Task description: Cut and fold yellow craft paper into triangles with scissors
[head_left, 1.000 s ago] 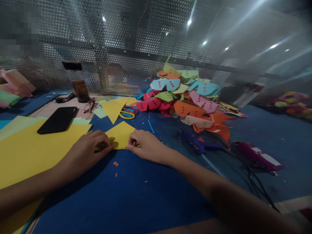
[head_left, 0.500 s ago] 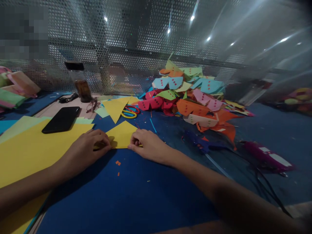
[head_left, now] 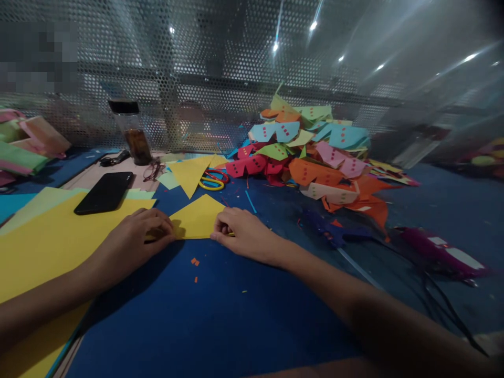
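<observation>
A folded piece of yellow paper [head_left: 198, 218] lies on the blue tabletop, its point facing away from me and its straight edge towards me. My left hand [head_left: 144, 236] pinches the left corner between thumb and fingers. At the right corner my right hand [head_left: 246, 233] is closed on the paper with its fingers curled in. Just beyond lie scissors [head_left: 212, 186] with red and yellow handles, partly under another yellow paper piece [head_left: 189, 173]. Small orange scraps [head_left: 195, 261] rest on the near side of the paper.
Large yellow sheets [head_left: 35, 247] and a black phone [head_left: 104, 193] lie at left, with a jar [head_left: 137, 139] behind. A heap of coloured paper shapes [head_left: 311, 152] stands at back right. A blue glue gun [head_left: 325, 228] and purple pouch [head_left: 441, 249] lie at right.
My left hand has slid slightly left along the paper's near edge. The whole view has shifted a little, and the paper stays folded under both hands.
</observation>
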Action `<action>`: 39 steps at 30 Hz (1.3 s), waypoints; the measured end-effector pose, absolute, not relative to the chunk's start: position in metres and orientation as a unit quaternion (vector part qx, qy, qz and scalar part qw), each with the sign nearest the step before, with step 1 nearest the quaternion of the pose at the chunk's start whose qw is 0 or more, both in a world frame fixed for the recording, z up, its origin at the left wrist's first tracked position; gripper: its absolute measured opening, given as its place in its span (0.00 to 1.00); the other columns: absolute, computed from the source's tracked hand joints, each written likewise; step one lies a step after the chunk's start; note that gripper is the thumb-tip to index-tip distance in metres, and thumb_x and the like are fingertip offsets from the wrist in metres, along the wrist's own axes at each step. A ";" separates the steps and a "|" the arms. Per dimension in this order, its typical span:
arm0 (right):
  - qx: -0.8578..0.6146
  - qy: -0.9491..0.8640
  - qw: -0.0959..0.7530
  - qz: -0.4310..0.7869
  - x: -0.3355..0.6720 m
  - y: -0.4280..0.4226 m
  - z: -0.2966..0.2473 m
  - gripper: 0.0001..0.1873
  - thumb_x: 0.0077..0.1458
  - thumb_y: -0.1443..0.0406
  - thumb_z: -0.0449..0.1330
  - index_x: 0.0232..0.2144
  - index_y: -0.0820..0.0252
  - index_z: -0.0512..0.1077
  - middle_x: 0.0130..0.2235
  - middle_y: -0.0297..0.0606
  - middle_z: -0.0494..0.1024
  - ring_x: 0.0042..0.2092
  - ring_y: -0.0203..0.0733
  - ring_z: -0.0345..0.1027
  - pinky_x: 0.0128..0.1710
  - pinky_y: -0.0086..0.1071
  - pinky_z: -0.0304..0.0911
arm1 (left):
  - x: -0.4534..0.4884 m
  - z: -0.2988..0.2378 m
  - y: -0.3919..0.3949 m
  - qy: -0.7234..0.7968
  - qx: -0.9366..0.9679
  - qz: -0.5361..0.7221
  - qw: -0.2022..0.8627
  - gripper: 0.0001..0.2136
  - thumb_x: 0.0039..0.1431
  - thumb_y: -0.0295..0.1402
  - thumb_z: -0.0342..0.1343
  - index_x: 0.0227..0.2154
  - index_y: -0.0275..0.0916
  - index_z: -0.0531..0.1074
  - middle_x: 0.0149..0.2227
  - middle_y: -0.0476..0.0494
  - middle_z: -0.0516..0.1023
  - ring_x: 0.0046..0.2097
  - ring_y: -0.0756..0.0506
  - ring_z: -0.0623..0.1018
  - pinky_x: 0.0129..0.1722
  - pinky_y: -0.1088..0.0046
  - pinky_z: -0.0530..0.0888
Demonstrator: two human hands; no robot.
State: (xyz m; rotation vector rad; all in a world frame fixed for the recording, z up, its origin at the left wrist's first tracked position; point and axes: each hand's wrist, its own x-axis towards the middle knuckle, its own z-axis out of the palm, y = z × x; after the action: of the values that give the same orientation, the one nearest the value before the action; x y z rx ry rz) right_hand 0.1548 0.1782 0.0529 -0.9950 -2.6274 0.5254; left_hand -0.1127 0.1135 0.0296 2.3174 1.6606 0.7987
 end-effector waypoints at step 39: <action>-0.348 -0.913 0.119 0.179 0.165 0.182 0.062 0.08 0.61 0.63 0.63 0.30 0.60 0.73 0.34 0.35 0.78 0.36 0.36 0.67 0.36 0.30 0.54 | -0.124 0.031 0.112 0.544 0.800 0.252 0.036 0.12 0.64 0.47 0.54 0.32 0.46 0.76 0.42 0.44 0.80 0.46 0.37 0.76 0.48 0.57 0.72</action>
State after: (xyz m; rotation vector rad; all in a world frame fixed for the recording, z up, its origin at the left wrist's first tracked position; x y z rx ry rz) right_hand 0.1652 0.1820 0.0618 -1.0165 -2.6686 0.5236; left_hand -0.1242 0.1122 0.0311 2.4560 1.6694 0.7748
